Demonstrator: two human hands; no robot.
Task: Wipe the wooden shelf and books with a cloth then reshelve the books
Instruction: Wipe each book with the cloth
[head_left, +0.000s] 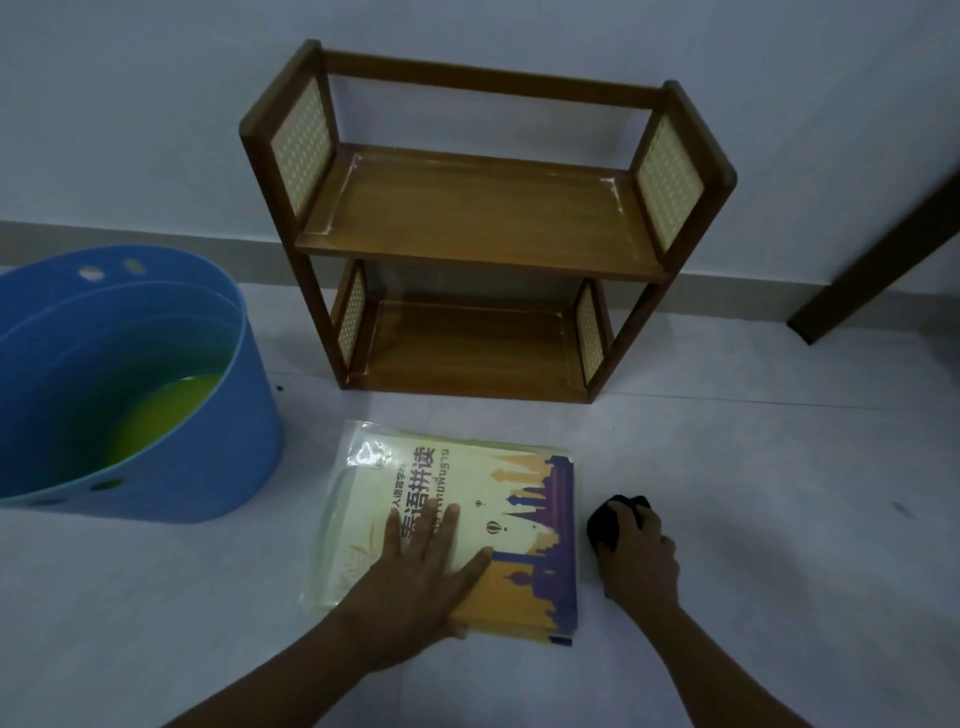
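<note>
Wooden shelf (483, 218): brown wood, boards with a smooth, slightly glossy sheen; side panels (301, 148) pale, woven-looking, cane-like with a dotted pattern. Book (519, 519): printed paper cover, smooth, in a clear glossy plastic sleeve (363, 447) that catches light at the top left corner. Cloth (605, 525): black, soft, matt, bunched. Bucket (197, 467): blue plastic, smooth, matt to faintly shiny, holding yellow-green liquid (166, 410). Floor (753, 467): pale, smooth, dull finish. Wall (156, 104): plain, matt.

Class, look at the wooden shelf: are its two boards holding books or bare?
Bare. Both boards of the shelf show only wood; the books lie on the floor under the left hand.
</note>
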